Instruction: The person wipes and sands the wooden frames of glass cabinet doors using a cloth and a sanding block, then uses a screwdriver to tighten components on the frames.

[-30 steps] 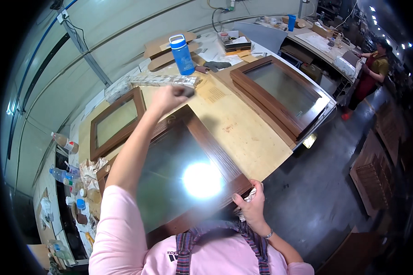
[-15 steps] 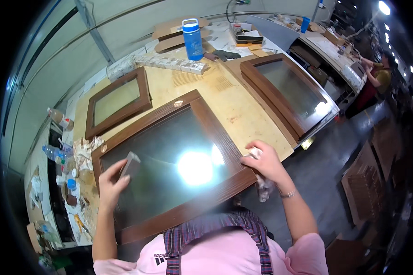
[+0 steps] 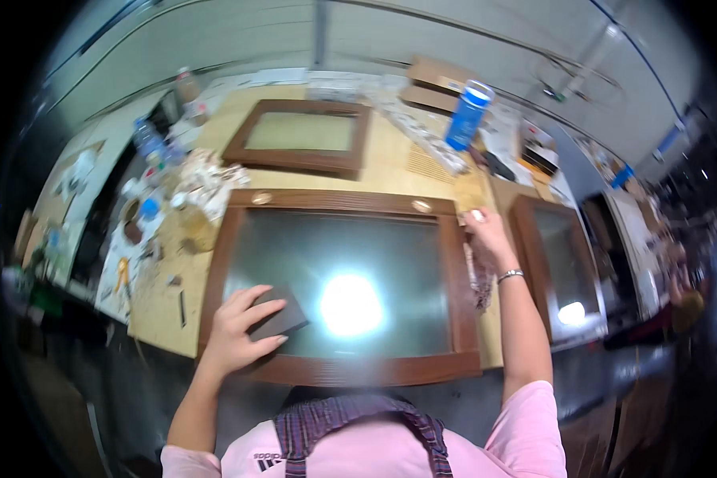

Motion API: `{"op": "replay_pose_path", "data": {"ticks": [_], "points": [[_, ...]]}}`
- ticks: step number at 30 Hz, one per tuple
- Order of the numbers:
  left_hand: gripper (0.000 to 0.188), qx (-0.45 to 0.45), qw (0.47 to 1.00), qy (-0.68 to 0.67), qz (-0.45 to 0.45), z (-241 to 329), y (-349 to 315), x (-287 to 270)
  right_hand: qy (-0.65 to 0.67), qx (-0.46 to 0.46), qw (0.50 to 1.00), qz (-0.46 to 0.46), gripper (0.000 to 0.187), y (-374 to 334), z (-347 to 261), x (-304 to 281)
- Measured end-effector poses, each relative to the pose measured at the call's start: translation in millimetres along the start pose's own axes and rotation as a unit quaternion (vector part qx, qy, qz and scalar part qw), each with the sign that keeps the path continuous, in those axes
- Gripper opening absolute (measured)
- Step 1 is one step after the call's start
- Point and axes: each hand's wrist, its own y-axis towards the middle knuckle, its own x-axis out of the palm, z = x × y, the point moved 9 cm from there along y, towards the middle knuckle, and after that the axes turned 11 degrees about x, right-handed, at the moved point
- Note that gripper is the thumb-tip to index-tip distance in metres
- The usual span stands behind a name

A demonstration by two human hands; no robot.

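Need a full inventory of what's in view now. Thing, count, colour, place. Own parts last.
large wooden frame with glass panel: 1, brown, centre front
small wooden frame with pale panel: 1, brown, behind it
glazed wooden frame: at least 1, brown, right
flat rectangular block: 1, dark grey, in left hand
crumpled cloth: 1, white-brown, in right hand
tall cylindrical bottle: 1, blue, back right
clear plastic bottles: at least 2, left
capped container of liquid: 1, amber, left
crumpled rag heap: 1, whitish-brown, left
slim tool: 1, yellow, far left
cardboard: several pieces, brown, back
wooden tabletop: 1, tan, underneath
far right: too blurred to list
left hand: 1, over large frame's lower left
right hand: 1, beside its upper right
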Motion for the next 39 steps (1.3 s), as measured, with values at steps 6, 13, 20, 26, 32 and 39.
{"op": "replay_pose_path", "data": {"ticks": [6,13,20,26,32,39], "points": [[0.055,0.016,0.999,0.027,0.011,1,-6,-5,-0.377,-0.179,0.886,0.204,0.021,-20,-50,44],[0.054,0.014,0.991,0.006,0.131,2,-37,-53,-0.032,-0.215,0.976,-0.010,0.017,-53,-159,109],[0.055,-0.127,0.969,-0.020,0.210,-56,-131,-126,-0.381,-0.246,0.888,0.070,0.037,-17,-160,253],[0.058,-0.028,0.988,-0.103,0.114,-98,-119,-85,-0.512,-0.291,0.791,0.168,0.041,-26,-134,302],[0.052,-0.188,0.954,-0.079,0.219,-262,-53,-62,-0.508,-0.327,0.778,0.173,0.040,-33,-142,314],[0.062,-0.196,0.975,0.082,0.071,-271,-89,-20,-0.514,-0.300,0.787,0.164,0.039,-31,-138,308]]}}
